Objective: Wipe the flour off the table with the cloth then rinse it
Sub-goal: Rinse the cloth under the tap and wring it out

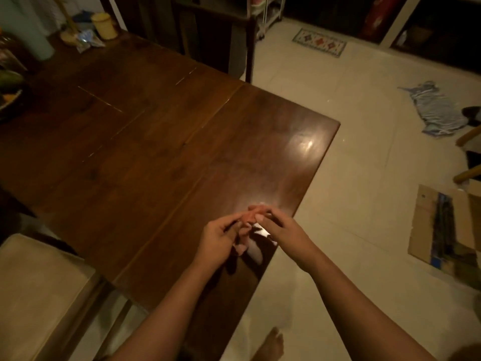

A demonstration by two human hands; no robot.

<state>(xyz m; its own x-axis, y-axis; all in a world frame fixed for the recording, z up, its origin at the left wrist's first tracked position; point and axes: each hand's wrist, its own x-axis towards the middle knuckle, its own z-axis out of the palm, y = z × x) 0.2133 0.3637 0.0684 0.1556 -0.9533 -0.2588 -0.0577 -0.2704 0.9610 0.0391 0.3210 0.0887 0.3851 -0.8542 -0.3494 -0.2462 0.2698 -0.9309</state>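
Observation:
My left hand (221,238) and my right hand (281,227) meet over the dark wooden table (161,142), near its front right corner. Their curled fingers touch at the tips. A white patch (256,243) shows between and under the hands. I cannot tell whether it is flour on the wood or something held. No cloth lies on the table. A blue striped cloth (437,110) lies crumpled on the floor at the right.
A cushioned chair (39,290) stands at the table's near left. A yellow cup (104,25), packets and jars crowd the far left end. Flattened cardboard (442,227) lies on the tiled floor at right, a small mat (320,43) farther back. My bare foot (270,345) is below.

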